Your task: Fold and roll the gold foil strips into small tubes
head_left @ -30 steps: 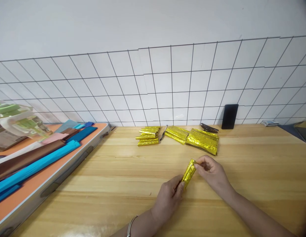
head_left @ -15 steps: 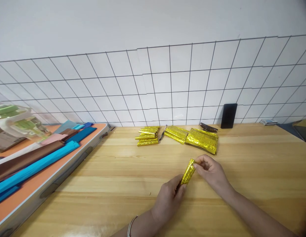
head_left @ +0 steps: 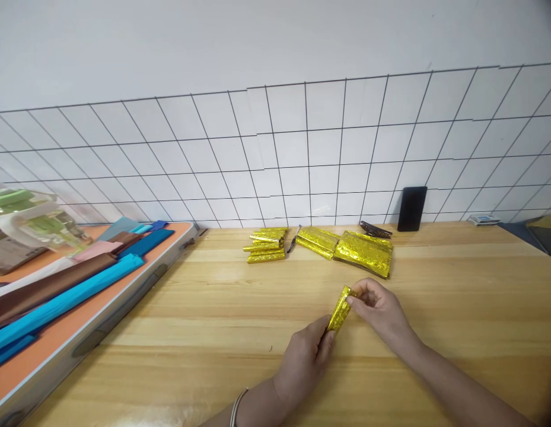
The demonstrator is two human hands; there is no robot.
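Observation:
A narrow folded strip of shiny gold foil paper [head_left: 340, 311] slants between my two hands above the wooden table. My left hand [head_left: 305, 353] grips its lower end, fingers wrapped round it. At the upper end, my right hand [head_left: 375, 302] pinches the edge between thumb and fingers. Beyond them lie a wide stack of gold foil sheets [head_left: 364, 255] and a second, smaller gold foil stack [head_left: 317, 242]. Several folded gold foil strips [head_left: 266, 246] rest in a loose pile farther left.
A pen [head_left: 293, 239] lies between the foil piles. By the wall are a dark brown hair clip-like object [head_left: 375, 229] and an upright black phone-like slab [head_left: 412, 209]. An orange-topped surface [head_left: 137, 270] on the left bears rolls of coloured paper [head_left: 79, 302].
Almost nothing differs. Both hands keep their hold on the gold foil strip, with only a slight shift of the fingers at its upper end.

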